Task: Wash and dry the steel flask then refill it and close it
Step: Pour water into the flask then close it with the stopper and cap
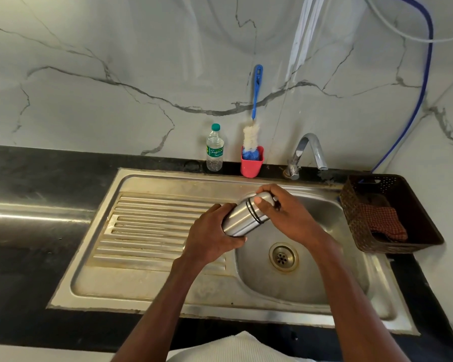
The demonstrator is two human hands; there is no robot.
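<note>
Over the bowl of a stainless steel kitchen sink (147, 280), a person holds a cylindrical brushed-steel flask (242, 218) ringed with black bands, lifted clear of the basin and tilted. The left hand (209, 235) wraps the lower body; the right hand (285, 212) curls over the capped end, thumb pressed just above the bands. The flask's long axis runs diagonally, base low toward the ribbed drainboard on the left, cap end raised and pointing up and right toward the chrome tap (309, 152), which shows no running water. By appearances this is the opening step: the grip suggests the cap is about to be twisted off before washing. That calls for the left hand to brace the body while the right turns the cap. A blue-handled bottle brush (254, 121) stands in a red plastic cup (251, 165) near a clear plastic water bottle (214, 150); a checked red cloth (382, 220) lies in a dark brown plastic basket (424, 218).
</note>
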